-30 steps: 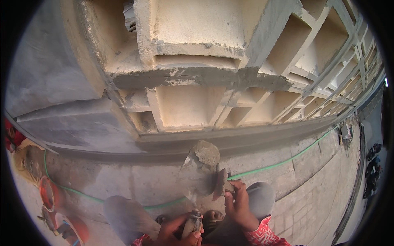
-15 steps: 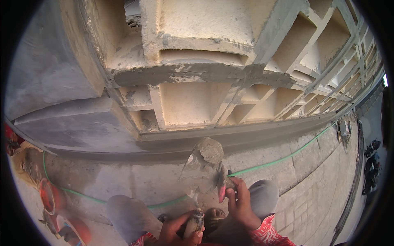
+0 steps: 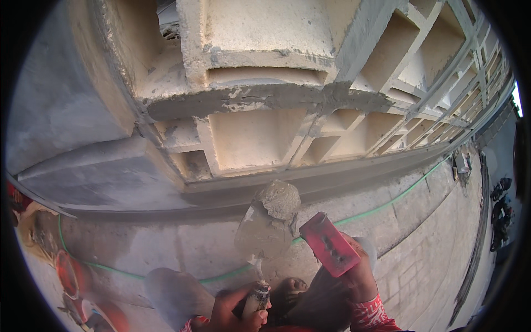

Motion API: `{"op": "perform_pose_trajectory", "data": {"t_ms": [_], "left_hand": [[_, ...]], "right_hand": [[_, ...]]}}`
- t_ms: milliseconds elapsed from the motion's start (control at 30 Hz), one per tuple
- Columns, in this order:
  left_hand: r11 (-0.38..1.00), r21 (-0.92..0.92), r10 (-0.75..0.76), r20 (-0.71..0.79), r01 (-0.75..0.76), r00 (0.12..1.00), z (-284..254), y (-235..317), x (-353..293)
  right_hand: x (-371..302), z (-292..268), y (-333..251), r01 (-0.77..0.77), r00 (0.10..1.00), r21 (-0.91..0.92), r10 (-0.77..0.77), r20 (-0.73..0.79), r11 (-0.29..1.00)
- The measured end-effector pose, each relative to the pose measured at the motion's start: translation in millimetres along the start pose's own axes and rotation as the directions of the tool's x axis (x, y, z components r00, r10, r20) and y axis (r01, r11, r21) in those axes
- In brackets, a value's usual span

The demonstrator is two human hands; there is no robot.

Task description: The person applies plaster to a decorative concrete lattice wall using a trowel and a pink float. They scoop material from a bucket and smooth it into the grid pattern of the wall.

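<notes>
Left hand [image 3: 235, 310]: grip closed around trowel handle [image 3: 256, 299]. Right hand [image 3: 362, 279]: grip holds red float [image 3: 326, 243], right of trowel [image 3: 254, 237]; finger spread partly hidden.

A tall cream openwork wall of square and rectangular recesses [image 3: 257, 138] fills the upper view and curves away to the right, its ribs smeared with grey. A rough dark-grey horizontal band [image 3: 193, 106] crosses it, and a ragged opening [image 3: 169, 26] breaks through near the upper left. Beside it stands a smooth blue-grey plastered wall surface [image 3: 66, 94] (patchy in tone) above a sloping grey plastered block [image 3: 110, 174]. A plain grey strip [image 3: 232, 202] runs along the wall's foot. Below spreads a pale, stained concrete floor [image 3: 182, 238], with brick-like paving [image 3: 409, 276] toward the right. A bright white sliver of light [image 3: 518, 99] shows at the far right.
</notes>
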State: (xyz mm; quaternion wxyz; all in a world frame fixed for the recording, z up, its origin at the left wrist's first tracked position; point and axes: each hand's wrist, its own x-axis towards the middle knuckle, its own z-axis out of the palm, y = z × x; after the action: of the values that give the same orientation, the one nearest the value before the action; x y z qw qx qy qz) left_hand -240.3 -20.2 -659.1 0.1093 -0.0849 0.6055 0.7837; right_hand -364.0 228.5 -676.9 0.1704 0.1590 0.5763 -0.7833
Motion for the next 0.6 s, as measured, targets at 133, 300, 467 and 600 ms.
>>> {"op": "perform_pose_trajectory", "data": {"t_ms": [133,300,467,600], "left_hand": [[0.999,-0.026,0.049,0.029,-0.048,0.998,-7.1,-11.4,8.4],[0.997,-0.076,0.031,0.051,-0.027,0.998,-4.6,-12.9,8.3],[0.996,0.022,0.087,0.098,-0.090,0.991,-7.1,-15.0,9.2],[0.982,0.122,0.139,0.030,-0.142,0.990,-0.7,-27.7,7.4]], "right_hand": [[-10.9,-36.4,9.7,-0.217,0.965,0.274,0.163,0.205,0.937],[0.7,-41.3,10.7,-0.503,0.863,0.363,0.434,0.258,0.784],[-1.1,-32.7,6.5,-0.602,0.798,0.341,0.525,0.297,0.722],[1.8,-29.4,6.9,-0.604,0.792,0.333,0.495,0.358,0.724]]}}
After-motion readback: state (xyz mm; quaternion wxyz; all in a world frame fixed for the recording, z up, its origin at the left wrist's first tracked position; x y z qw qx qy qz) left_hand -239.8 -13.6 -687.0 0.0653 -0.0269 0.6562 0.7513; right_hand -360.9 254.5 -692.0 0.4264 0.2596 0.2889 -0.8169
